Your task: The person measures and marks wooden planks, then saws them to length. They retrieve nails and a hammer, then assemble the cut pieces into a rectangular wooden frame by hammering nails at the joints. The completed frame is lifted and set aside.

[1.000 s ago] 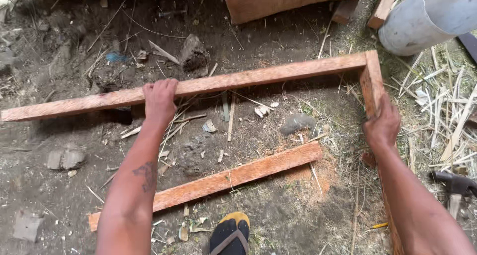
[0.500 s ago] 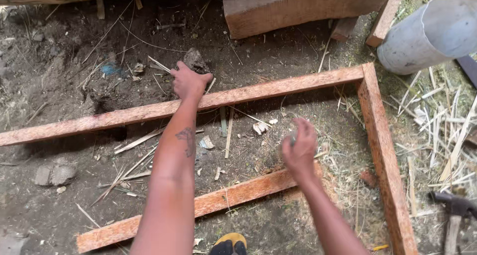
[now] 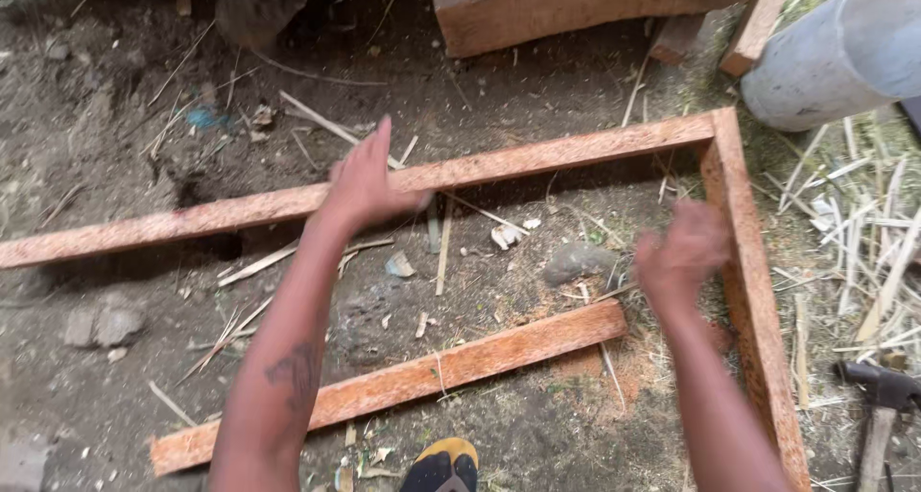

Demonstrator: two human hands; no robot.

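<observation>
**Two hands, one loose frame on rough ground**

Two joined planks make an L on the dirt: the long plank (image 3: 499, 171) runs left to right across the far side, and the side plank (image 3: 753, 291) comes near along the right. The left hand (image 3: 369, 180) lies flat and open on the long plank. The right hand (image 3: 683, 252) is blurred; its grip cannot be told. A short plank (image 3: 403, 382) lies loose, near. Uneven soil and the stone (image 3: 576, 260) could rock the frame and strain the corner joint; the rough edges threaten splinters.
</observation>
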